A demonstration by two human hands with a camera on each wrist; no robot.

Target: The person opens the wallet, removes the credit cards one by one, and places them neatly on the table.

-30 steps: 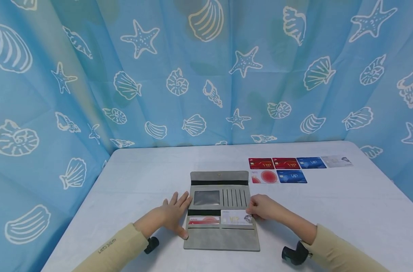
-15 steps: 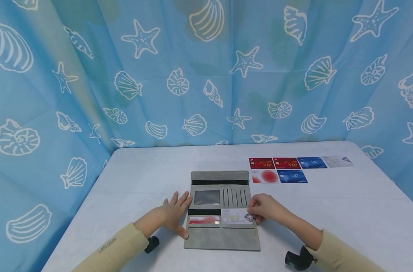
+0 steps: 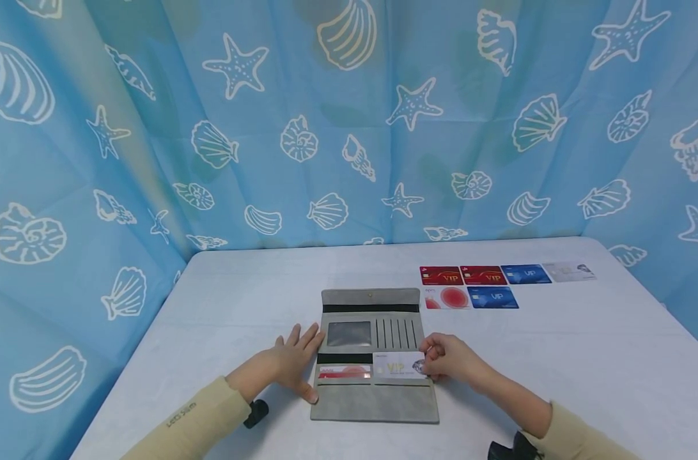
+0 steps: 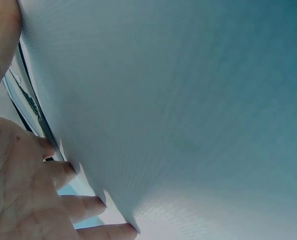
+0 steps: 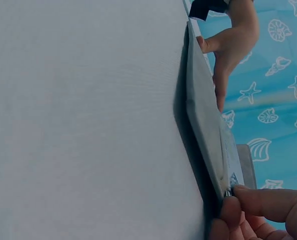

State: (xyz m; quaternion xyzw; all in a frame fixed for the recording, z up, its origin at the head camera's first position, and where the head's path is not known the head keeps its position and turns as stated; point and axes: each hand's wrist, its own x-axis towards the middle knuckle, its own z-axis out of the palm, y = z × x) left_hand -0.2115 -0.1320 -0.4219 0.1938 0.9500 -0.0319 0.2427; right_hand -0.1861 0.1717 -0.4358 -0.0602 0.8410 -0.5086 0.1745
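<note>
A grey long wallet (image 3: 378, 404) lies unfolded on the table, with card slots and a clear window (image 3: 349, 333) in its middle part. My left hand (image 3: 294, 364) rests flat with spread fingers along the wallet's left edge, thumb on its lower left side. A white VIP card (image 3: 397, 365) sits partly in the lower right pocket, its upper portion showing. My right hand (image 3: 451, 358) pinches that card's right end between thumb and finger at the wallet's right edge, also seen low in the right wrist view. Left of it, a red-and-white card (image 3: 344, 372) is tucked deeper in the neighbouring pocket.
Beyond the wallet at the right, cards lie in two rows: two red VIP cards (image 3: 442, 276), blue VIP cards (image 3: 526, 274), a silver card (image 3: 569, 272) and a white card with red circles (image 3: 447, 298). A blue shell-print curtain (image 3: 349, 128) hangs behind the white table (image 3: 251, 287).
The white card's top edge stands slightly higher against its pocket. My right fingers have shifted a little at its end, and the right forearm has swung slightly outward. The left hand has stayed put.
</note>
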